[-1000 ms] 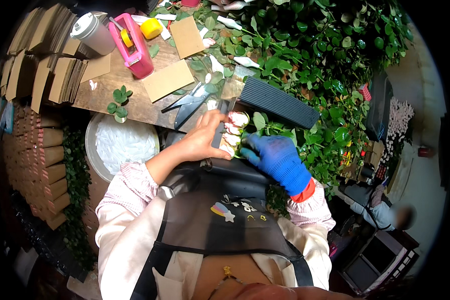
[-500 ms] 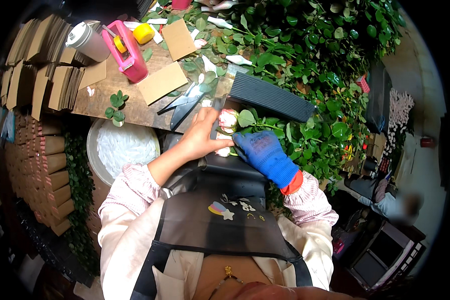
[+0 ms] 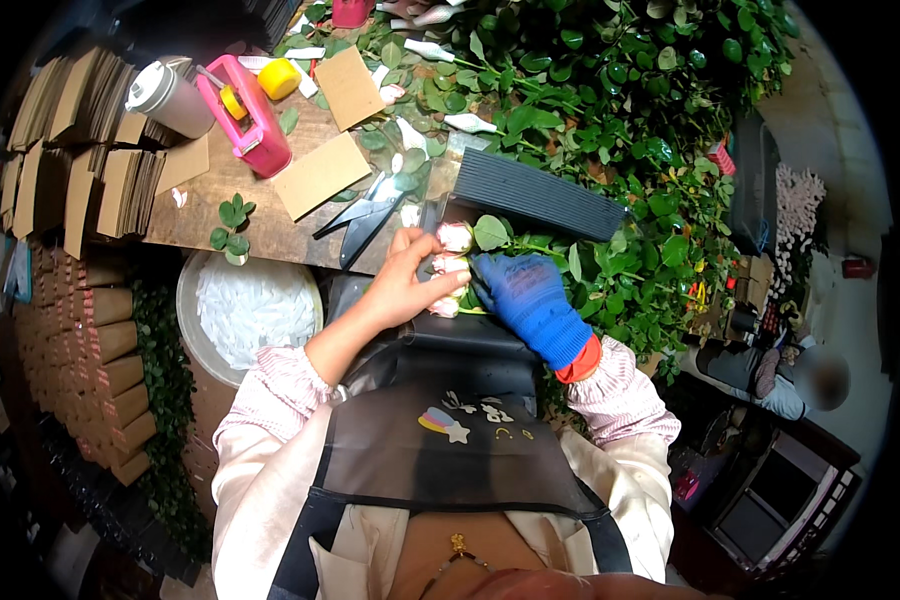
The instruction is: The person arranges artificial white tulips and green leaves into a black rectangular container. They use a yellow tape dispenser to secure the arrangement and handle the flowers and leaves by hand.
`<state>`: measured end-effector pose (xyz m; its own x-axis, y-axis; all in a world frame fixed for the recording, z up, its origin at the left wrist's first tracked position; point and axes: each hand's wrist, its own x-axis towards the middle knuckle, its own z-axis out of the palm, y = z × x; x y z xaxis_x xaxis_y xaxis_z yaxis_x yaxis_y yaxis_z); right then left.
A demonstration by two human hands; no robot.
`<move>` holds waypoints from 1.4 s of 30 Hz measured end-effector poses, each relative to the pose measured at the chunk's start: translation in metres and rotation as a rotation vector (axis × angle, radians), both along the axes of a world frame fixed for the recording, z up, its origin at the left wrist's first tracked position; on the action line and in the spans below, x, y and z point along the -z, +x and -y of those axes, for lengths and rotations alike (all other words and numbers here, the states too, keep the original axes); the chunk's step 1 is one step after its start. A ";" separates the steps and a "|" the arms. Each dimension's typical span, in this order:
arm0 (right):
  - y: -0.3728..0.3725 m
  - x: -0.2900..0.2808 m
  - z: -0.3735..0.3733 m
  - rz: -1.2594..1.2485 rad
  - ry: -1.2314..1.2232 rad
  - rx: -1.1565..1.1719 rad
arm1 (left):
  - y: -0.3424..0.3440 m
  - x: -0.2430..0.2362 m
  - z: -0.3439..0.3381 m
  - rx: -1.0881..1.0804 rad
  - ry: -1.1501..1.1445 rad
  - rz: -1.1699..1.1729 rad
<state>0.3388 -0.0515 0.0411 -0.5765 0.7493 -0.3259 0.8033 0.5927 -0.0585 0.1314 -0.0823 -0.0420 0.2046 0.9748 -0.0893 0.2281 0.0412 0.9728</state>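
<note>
Pale pink roses are stacked one beside another at the table's front edge, an upper rose [image 3: 455,236] and a middle rose [image 3: 450,264] among them. My bare left hand [image 3: 400,285] curls round their heads from the left, its thumb across the middle one. Just right of the blooms, my right hand [image 3: 532,300], in a blue glove, is closed round the stems below the heads; its fingertips are partly hidden. Beyond my hands lies a black ribbed block [image 3: 540,192]. Scissors [image 3: 370,215] with dark handles rest left of it.
Cardboard pieces [image 3: 320,176], a pink tape dispenser [image 3: 260,148] and a grey tumbler [image 3: 175,100] occupy the table's left. A tub [image 3: 315,330] of white strips stands below its edge. Leafy stems [image 3: 610,110] cover the right. Another person [image 3: 780,390] is at far right.
My left thumb has shifted up slightly, and more of the middle rose shows. My right hand keeps its grip near the stems. The whole view has moved a little.
</note>
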 end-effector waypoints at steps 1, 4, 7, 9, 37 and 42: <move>0.003 -0.003 0.003 -0.039 0.002 0.022 | 0.003 0.000 -0.002 -0.034 -0.060 0.034; 0.005 -0.021 0.008 -0.131 0.053 0.124 | 0.004 -0.007 0.003 -0.075 0.028 -0.029; 0.005 -0.019 -0.005 -0.221 0.155 0.226 | 0.004 -0.005 0.001 -0.071 0.062 -0.058; 0.008 -0.003 -0.012 -0.152 0.108 0.177 | 0.003 -0.006 0.000 -0.060 -0.019 -0.034; 0.046 -0.018 -0.017 -0.630 -0.056 0.185 | 0.037 -0.026 -0.025 -0.210 0.113 -0.090; 0.046 -0.017 -0.006 -0.507 0.077 0.092 | 0.044 -0.033 -0.019 -0.202 0.208 -0.130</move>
